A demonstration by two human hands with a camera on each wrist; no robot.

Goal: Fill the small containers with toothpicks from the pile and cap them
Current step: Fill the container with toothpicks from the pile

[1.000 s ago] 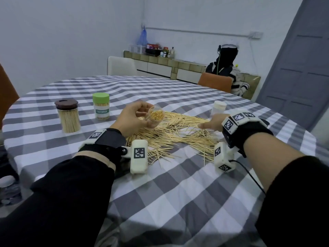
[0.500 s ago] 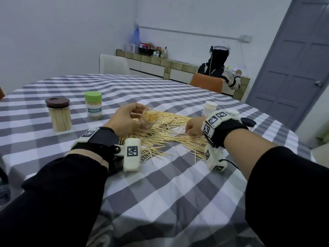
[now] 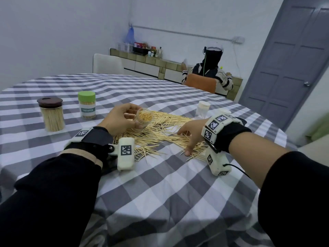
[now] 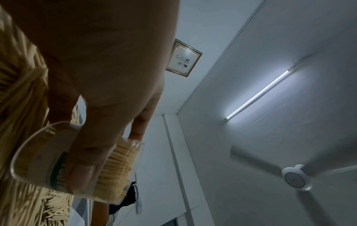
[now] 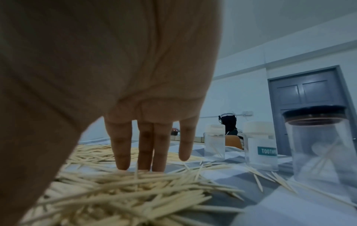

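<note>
The filling step was in hand. The left hand [image 3: 119, 120] gripped a small clear container [image 3: 143, 120] with fingers and thumb curled round its wall, holding it tilted just above the near-left edge of the toothpick pile [image 3: 160, 132], its open mouth turned toward the right hand and already packed with toothpicks. The right hand [image 3: 191, 135] lay spread on the pile's right side, fingers [image 5: 123, 146] straight and wide, their tips touching the sticks but pinching none that could be seen.

Left of the pile stood a brown-lidded jar [image 3: 51, 114] and a green-capped jar [image 3: 86, 104], both full and closed. Beyond the pile's right end stood three nearly empty capped containers, the white-capped one [image 3: 202, 109] among them.

The next move, by this reading, called for the right hand to gather a small aligned bunch and feed it into the held container, or, if that one was judged full, to fetch its cap, which could not be identified here. Loose sticks crossing at odd angles might jam at the rim.
</note>
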